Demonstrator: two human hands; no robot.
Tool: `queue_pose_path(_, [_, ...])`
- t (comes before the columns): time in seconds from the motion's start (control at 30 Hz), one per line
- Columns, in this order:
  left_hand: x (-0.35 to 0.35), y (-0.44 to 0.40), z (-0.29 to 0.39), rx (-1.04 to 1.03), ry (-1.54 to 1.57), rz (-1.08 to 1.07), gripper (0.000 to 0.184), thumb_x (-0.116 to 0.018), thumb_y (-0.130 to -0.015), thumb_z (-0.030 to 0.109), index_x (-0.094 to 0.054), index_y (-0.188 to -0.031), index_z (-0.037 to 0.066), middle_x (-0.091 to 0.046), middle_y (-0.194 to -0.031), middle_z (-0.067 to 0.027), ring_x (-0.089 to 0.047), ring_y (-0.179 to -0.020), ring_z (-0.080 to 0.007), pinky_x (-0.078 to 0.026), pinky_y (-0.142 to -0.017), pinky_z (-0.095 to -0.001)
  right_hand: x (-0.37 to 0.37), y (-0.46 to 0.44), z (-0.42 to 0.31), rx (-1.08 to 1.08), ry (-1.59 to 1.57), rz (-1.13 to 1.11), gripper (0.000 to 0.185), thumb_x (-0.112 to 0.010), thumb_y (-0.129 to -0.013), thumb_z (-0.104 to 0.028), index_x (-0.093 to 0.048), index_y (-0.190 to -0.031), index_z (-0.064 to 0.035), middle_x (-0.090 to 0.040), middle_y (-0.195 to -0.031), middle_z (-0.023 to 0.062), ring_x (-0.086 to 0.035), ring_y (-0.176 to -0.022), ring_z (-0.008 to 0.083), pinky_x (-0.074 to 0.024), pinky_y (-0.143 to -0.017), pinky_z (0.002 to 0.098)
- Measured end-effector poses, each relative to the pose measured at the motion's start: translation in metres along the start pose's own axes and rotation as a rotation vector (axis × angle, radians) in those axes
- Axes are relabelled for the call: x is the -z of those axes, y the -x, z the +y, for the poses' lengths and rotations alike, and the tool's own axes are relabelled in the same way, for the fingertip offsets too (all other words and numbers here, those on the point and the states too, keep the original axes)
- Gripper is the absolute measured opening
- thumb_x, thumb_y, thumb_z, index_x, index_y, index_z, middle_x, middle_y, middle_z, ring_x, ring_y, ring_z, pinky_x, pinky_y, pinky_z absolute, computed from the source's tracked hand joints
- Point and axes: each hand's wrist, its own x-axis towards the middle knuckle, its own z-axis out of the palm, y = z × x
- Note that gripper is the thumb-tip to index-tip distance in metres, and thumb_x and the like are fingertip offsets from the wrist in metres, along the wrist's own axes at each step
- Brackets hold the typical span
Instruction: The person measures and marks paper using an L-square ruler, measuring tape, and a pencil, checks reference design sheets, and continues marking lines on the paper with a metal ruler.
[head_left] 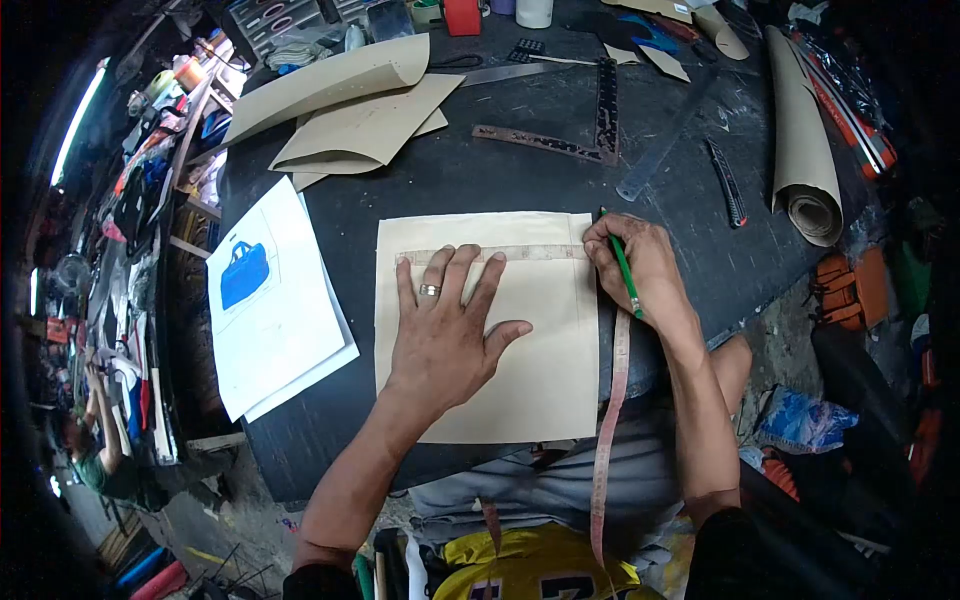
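Note:
A cream sheet of card or paper (510, 400) lies flat on the black table. Across its upper part runs a worn tape measure (535, 252), whose free length bends past the sheet's right edge and hangs down over the table's front. My left hand (437, 335), wearing a ring, rests with fingers spread on the sheet, fingertips on the tape. At the sheet's upper right edge, my right hand (645, 265) is closed around a green pencil (622, 262). Its fingertips meet the end of the straight stretch of tape; whether they also pinch it I cannot tell.
Left of the sheet lies a paper with a blue bag picture (262, 310). Behind are folded brown card pieces (350, 130), a metal square (600, 120) and a clear ruler (665, 145). To the right are a cutter knife (727, 180) and a card roll (803, 140).

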Motion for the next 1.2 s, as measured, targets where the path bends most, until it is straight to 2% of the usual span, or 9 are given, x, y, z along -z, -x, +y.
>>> queue_pose_path(0.3, [-0.0027, 0.0006, -0.0009, -0.010, -0.010, 0.015, 0.080, -0.041, -0.110, 0.071, -0.045, -0.165, 0.014, -0.044, -0.159, -0.0187, -0.036, -0.156, -0.0386, -0.013, -0.130, -0.0742, -0.0007, 0.0008, -0.0001, 0.020, -0.008, 0.015, 0.005, -0.069, -0.088, 0.001, -0.069, -0.091, 0.0046, -0.066, -0.083, 0.0242, -0.068, -0.074, 0.0412, -0.0536, -0.073, 0.0473])
queue_pose_path(0.4, [-0.0016, 0.0003, -0.0003, -0.009, -0.012, 0.013, 0.080, -0.042, -0.110, 0.071, -0.044, -0.165, 0.014, -0.044, -0.159, -0.0188, -0.036, -0.156, -0.0387, -0.014, -0.130, -0.0741, -0.0003, 0.0012, -0.0004, 0.013, 0.047, 0.021, 0.004, -0.073, -0.090, 0.001, -0.072, -0.093, 0.0026, -0.070, -0.082, 0.0194, -0.071, -0.074, 0.0325, -0.0559, -0.073, 0.0405])
queue_pose_path(0.53, [-0.0020, 0.0006, -0.0003, -0.005, -0.015, 0.001, 0.080, -0.042, -0.109, 0.071, -0.044, -0.165, 0.014, -0.043, -0.159, -0.0191, -0.036, -0.156, -0.0390, -0.014, -0.131, -0.0739, 0.0001, 0.0010, 0.0007, 0.011, 0.043, 0.011, 0.004, -0.072, -0.089, 0.001, -0.072, -0.094, 0.0028, -0.069, -0.082, 0.0192, -0.070, -0.073, 0.0320, -0.0554, -0.072, 0.0402])
queue_pose_path(1.2, [-0.0024, 0.0001, -0.0001, 0.003, 0.007, -0.010, 0.080, -0.041, -0.110, 0.070, -0.043, -0.166, 0.013, -0.043, -0.160, -0.0201, -0.036, -0.157, -0.0400, -0.011, -0.131, -0.0733, -0.0013, 0.0026, -0.0005, 0.032, 0.047, 0.036, 0.004, -0.071, -0.089, 0.003, -0.071, -0.093, 0.0031, -0.069, -0.083, 0.0209, -0.070, -0.074, 0.0353, -0.0552, -0.072, 0.0412])
